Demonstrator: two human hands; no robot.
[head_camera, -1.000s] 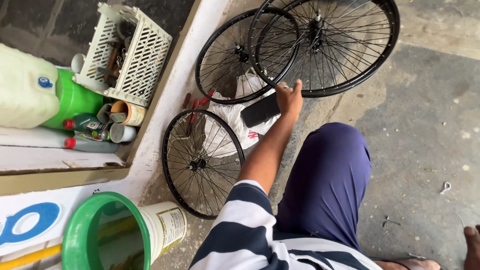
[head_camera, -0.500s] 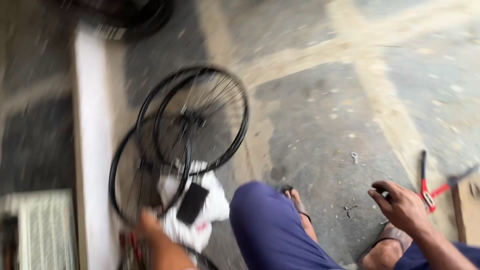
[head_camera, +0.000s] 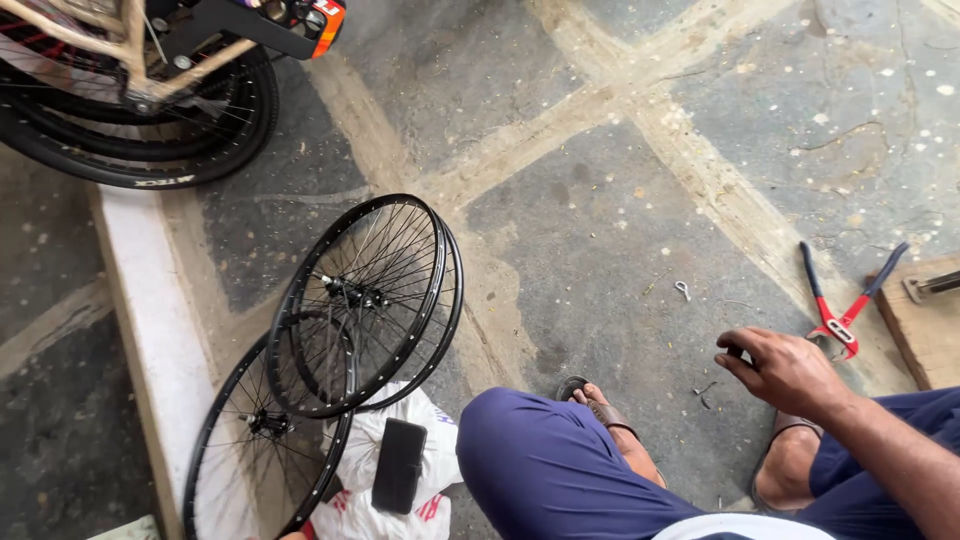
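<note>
In the head view the gaze has swung from the wheels (head_camera: 365, 305) to the right hand (head_camera: 785, 372), whose fingers (head_camera: 738, 352) pinch a small dark part near the red pliers (head_camera: 845, 300); the left hand has dropped almost out of sight by the phone (head_camera: 398, 465), its fingers not visible.

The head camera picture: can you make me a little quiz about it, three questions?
1. True or false: the black phone lies on the white bag.
2. What lies nearest the right hand: A the red-handled pliers, B the bicycle wheels, C the wooden block?
3. Fill in: the person's legs are clothed in ____ cloth.

Key
1. True.
2. A.
3. Blue; the left hand is barely in view at the bottom edge.
</note>
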